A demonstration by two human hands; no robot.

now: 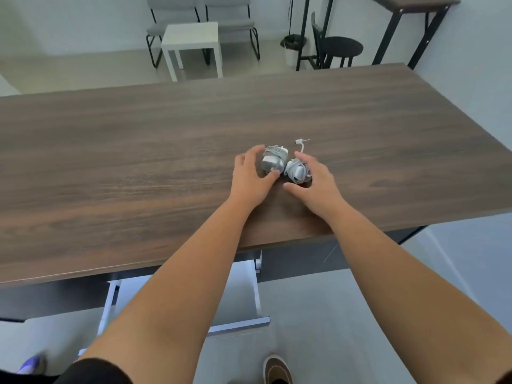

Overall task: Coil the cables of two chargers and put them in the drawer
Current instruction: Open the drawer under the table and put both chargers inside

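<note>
Two white chargers lie side by side on the dark wooden table (138,151), each with its cable wound round its body. My left hand (250,177) curls round the left charger (273,161), fingers behind it and thumb at its front. My right hand (313,181) cups the right charger (297,170), thumb in front and fingers along its right side. A short cable end with its plug (300,142) sticks out behind the right charger. Below the table's near edge a white drawer (243,295) stands pulled open, partly hidden by my left forearm.
Beyond the table stand a small white side table (191,41), grey chairs (171,12), a black stool (342,48) and a dark desk (412,1). My shoes (277,370) show on the pale floor below the drawer.
</note>
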